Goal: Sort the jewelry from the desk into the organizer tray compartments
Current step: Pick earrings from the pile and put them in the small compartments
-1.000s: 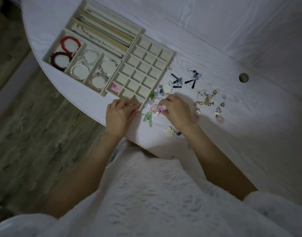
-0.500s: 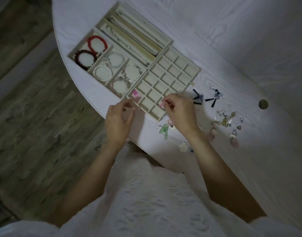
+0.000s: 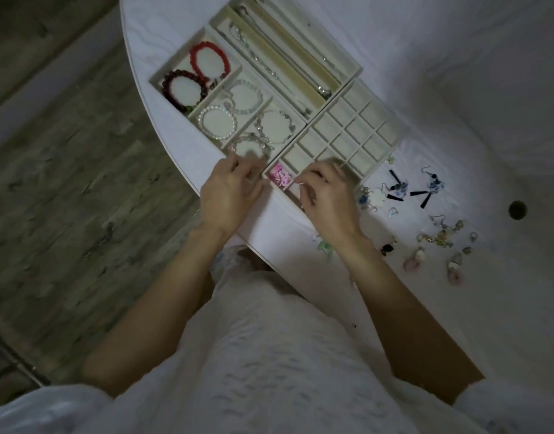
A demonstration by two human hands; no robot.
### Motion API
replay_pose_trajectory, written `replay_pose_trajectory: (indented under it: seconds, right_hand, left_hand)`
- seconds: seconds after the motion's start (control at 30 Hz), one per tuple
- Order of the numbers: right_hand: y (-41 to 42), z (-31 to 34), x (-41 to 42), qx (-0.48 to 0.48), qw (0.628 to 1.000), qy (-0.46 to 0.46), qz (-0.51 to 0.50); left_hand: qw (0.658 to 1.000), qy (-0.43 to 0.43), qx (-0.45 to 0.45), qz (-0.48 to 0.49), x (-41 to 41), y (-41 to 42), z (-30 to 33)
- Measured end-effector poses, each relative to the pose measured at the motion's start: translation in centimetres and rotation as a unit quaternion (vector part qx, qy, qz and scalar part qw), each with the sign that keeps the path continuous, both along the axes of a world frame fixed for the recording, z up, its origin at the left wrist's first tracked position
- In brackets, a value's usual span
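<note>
A cream organizer tray [image 3: 344, 126] lies on the white desk [image 3: 457, 120]. Its near corner compartment holds pink earrings [image 3: 280, 178]. My right hand [image 3: 329, 198] hovers over the tray's near edge, thumb and forefinger pinched together right at those pink earrings. My left hand [image 3: 231, 189] has curled fingers on the tray's near corner. Loose pieces lie to the right: blue tassel earrings [image 3: 432, 186], a white flower [image 3: 377, 195], a gold cluster [image 3: 441, 234], pink pom-pom earrings [image 3: 412, 263] and a green piece [image 3: 324, 247].
Bracelets fill the tray's left compartments: a red one [image 3: 209, 62], a dark red one [image 3: 183, 89], a pearl one [image 3: 217, 123]. Necklaces [image 3: 269, 67] lie in the long slots. A cable hole [image 3: 517, 209] sits at the desk's right. The desk's curved edge drops to wooden floor on the left.
My right hand lifted a pink earring from the loose pile and carried it left to the corner compartment. My left hand stayed at the tray's corner. The view shifted left.
</note>
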State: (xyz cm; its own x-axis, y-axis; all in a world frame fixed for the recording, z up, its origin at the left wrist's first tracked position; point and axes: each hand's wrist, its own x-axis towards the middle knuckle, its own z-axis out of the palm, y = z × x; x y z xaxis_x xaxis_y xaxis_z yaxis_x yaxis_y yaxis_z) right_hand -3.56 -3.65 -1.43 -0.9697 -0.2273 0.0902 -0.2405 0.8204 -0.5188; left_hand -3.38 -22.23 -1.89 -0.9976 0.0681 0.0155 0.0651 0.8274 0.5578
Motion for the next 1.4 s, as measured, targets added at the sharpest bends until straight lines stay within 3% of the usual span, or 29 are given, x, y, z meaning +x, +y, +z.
replay_pose_trajectory:
  seconds: [0.1,0.2,0.43,0.87,1.4]
  right_hand:
    - [0.6,0.2,-0.1,0.033,0.999,0.022,0.003]
    - [0.1,0.1,-0.4,0.068,0.995,0.007,0.070]
    - [0.0,-0.4,-0.6,0.115,0.990,0.012,0.075]
    - [0.0,-0.8,-0.9,0.096,0.992,-0.007,0.079]
    - [-0.2,-0.8,-0.9,0.099,0.992,-0.010,0.071]
  left_hand:
    - [0.998,0.042,-0.029,-0.030,0.7,-0.4,0.1]
    - [0.991,0.071,-0.073,-0.091,0.9,-0.5,0.7]
    - [0.982,0.035,-0.118,-0.140,-0.1,-0.7,1.4]
    - [0.951,0.011,-0.193,-0.240,-3.3,-0.4,2.0]
    - [0.946,0.025,-0.173,-0.273,-4.6,-0.1,2.2]
